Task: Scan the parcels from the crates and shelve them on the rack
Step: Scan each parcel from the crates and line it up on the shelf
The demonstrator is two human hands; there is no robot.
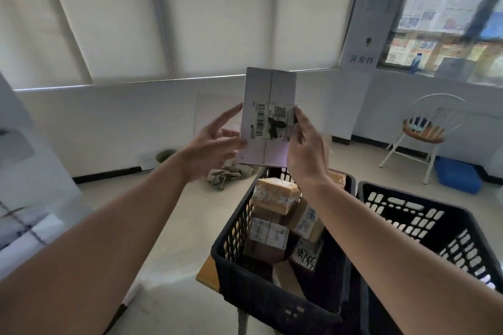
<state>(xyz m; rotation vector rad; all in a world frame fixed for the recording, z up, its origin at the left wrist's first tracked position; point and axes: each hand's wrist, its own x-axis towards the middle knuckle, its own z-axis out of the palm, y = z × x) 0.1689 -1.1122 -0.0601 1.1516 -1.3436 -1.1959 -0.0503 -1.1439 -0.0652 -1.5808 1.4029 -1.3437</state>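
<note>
Two black crates stand side by side: the nearer crate [272, 275] and a second crate [424, 228]. One white parcel [268, 117] is up between two hands, the left hand [215, 144] and right hand [304, 149]. About five parcels [275, 194] lie in the nearer crate. One white chair [427, 128] stands by the wall.

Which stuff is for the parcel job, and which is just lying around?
For the job: white parcel held up by left hand and right hand; crate with brown parcels; second crate.

Lying about: chair, rag, blue tub, bottle.
</note>
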